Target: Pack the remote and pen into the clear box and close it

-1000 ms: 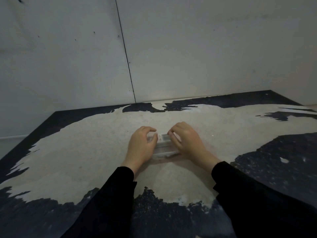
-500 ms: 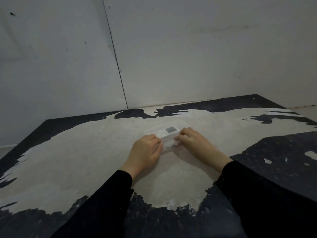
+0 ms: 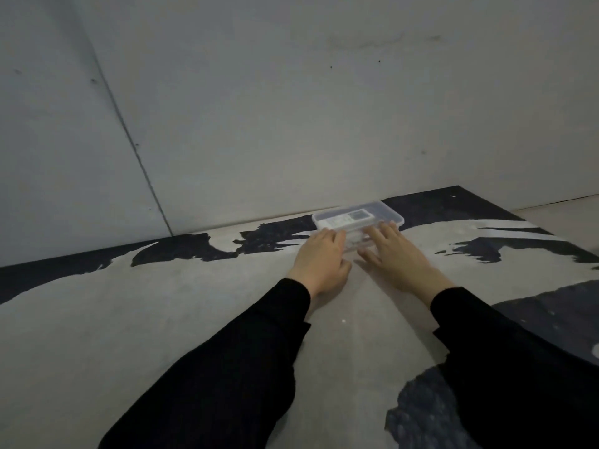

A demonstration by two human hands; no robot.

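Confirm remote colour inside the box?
White, with a dark display patch; remote seen through the clear box, head view.

So the desk (image 3: 136, 335) is this beat-up surface, mostly a pale grey worn patch with ragged black speckled areas showing around the edges, like the dark top layer got scraped off across the middle. The black runs along the far edge by the wall and in big blotches on the right side and near the front. Only thing sitting on it is a clear box (image 3: 358, 218) with its lid on, way at the back, close to the wall, half over a dark streak. Both hands lie flat on the pale part just in front of it, fingers (image 3: 384, 230) touching its near side.
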